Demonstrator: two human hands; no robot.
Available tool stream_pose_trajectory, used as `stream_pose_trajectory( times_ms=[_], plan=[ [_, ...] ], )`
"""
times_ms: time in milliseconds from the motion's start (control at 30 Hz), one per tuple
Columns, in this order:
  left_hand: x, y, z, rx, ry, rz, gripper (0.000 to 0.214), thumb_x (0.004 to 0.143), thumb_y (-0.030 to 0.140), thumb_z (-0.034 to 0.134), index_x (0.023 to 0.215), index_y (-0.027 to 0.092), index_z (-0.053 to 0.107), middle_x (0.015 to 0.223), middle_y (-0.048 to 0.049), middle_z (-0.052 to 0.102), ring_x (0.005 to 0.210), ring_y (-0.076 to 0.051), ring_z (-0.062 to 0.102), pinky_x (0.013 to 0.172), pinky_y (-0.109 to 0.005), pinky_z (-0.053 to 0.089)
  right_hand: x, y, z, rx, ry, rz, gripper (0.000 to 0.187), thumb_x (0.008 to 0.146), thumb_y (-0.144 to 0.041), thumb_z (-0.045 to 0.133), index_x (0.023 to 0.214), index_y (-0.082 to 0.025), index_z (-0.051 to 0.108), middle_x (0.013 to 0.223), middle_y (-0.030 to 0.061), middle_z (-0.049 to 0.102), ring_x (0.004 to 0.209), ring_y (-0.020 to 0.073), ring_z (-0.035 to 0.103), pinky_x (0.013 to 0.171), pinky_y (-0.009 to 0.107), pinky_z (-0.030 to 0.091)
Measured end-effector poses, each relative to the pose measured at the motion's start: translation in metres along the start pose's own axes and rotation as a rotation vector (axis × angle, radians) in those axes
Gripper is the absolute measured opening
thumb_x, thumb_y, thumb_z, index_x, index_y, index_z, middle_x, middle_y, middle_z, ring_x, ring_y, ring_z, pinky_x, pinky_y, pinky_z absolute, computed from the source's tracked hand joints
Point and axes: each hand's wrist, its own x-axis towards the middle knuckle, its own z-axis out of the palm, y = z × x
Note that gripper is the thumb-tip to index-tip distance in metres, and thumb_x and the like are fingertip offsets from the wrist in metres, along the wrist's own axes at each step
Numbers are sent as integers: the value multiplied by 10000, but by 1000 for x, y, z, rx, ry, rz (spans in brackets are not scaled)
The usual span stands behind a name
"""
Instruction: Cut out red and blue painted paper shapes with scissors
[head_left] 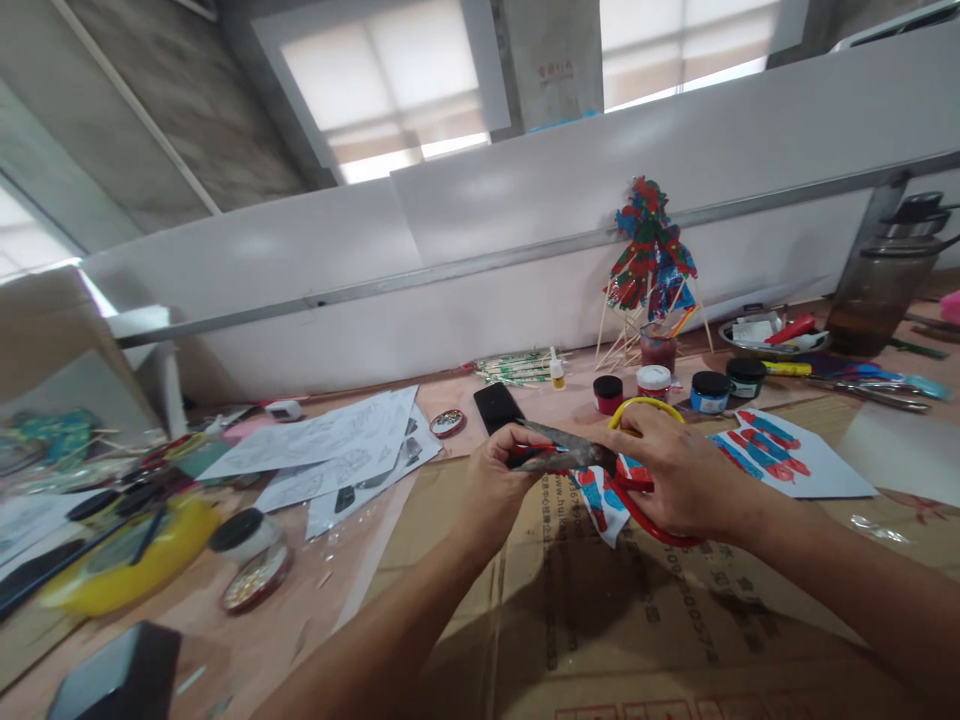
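Note:
My right hand (675, 470) is closed on a pair of scissors (592, 457) with one yellow and one red handle loop. Their grey blades point left and stand apart. My left hand (502, 485) is closed in a pinch at the blade tips; a little red shows there, but what the fingers hold is mostly hidden. Under the scissors is a white paper piece painted red and blue (604, 505), partly covered by blades and hand. A larger painted paper sheet (780, 455) lies to the right of my right hand.
Cardboard (525, 610) covers the table's front. Behind stand paint jars (709, 392), a small glue bottle (556, 370) and a red-blue figure on sticks (651, 250). A black phone-like object (497, 407) lies near my left hand. Leftward are drawings (322, 450) and a yellow dish (172, 545).

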Motion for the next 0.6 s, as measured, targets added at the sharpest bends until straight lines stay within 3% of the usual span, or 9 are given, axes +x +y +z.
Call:
stream_pose_trajectory(
  times_ms=[167,400,600],
  plan=[
    [-1,-1,0,-9,7,10,111,705,214,759,714,203,648,762,-14,694,688,-147,606,666,-287,487,1,-3,-2,24,-8,24,585,720,-126,633,1296,-205,573,1004,118,537,930,273,505,813,422,464],
    [-1,-4,2,-86,-19,4,144,676,144,721,693,201,590,780,-4,669,556,-99,520,499,-238,395,2,-5,-3,28,-17,41,543,744,-136,623,1283,-191,588,1004,118,536,990,282,495,874,439,444],
    [0,-6,0,-43,-22,22,116,710,133,684,762,201,605,773,-5,675,647,-125,577,603,-260,446,2,-4,-3,36,-17,53,574,732,-132,630,1298,-208,579,1010,117,538,971,279,501,850,425,455]
  ],
)
